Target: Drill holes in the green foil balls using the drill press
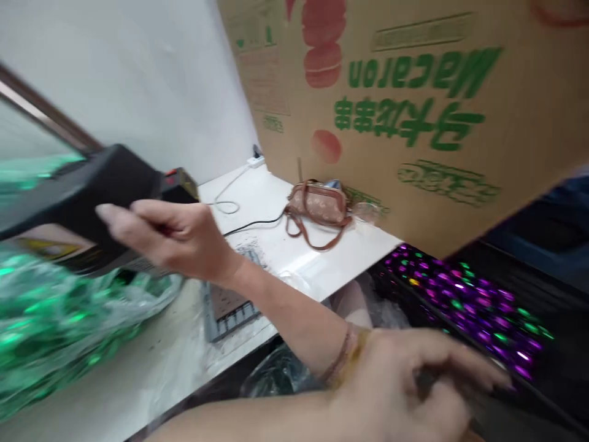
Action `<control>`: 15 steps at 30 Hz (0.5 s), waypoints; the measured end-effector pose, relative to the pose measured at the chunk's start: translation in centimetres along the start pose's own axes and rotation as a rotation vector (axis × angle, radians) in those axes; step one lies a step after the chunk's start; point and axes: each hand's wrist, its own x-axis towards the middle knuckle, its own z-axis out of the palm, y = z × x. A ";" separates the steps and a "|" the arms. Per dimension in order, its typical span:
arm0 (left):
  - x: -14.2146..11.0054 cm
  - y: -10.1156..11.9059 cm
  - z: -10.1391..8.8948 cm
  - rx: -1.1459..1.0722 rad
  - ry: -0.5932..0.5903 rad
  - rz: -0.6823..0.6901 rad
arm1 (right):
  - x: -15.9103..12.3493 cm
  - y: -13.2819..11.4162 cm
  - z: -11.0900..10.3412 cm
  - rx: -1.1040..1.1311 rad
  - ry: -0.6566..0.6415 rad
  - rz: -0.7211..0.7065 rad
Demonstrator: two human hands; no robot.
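My right hand reaches across to the left, its fingers closed on a black boxy object with a yellow-and-white label. What this object is, I cannot make out. A smaller black piece with red and yellow marks shows just behind the hand. Shiny green foil strands in clear plastic lie below the object. My left hand crosses over the right arm at the lower right, blurred, fingers half bent and apart from the thumb. Nothing shows between them. Nearest it are purple and green foil strands.
A big cardboard box with upside-down "Macaron" print stands at the back right. On the white table lie a brown handbag, a cable and a grey tray. Clear plastic hangs below the table's edge.
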 end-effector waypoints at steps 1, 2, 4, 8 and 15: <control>-2.2 0.2 -1.7 0.064 0.064 0.115 | -0.1 -0.4 0.2 -0.024 0.039 0.138; -4.3 0.4 -3.4 0.139 0.174 0.219 | -0.2 -0.8 0.3 -0.027 0.062 0.247; -8.2 0.7 -7.3 0.321 0.472 0.364 | -0.7 -0.9 0.4 -0.001 0.035 0.379; -14.5 0.6 -17.3 0.642 1.108 0.464 | -1.2 -0.8 0.3 -0.266 -0.007 0.583; -17.6 1.0 -33.5 0.764 1.274 0.035 | -1.1 -1.4 0.4 -0.382 0.007 0.544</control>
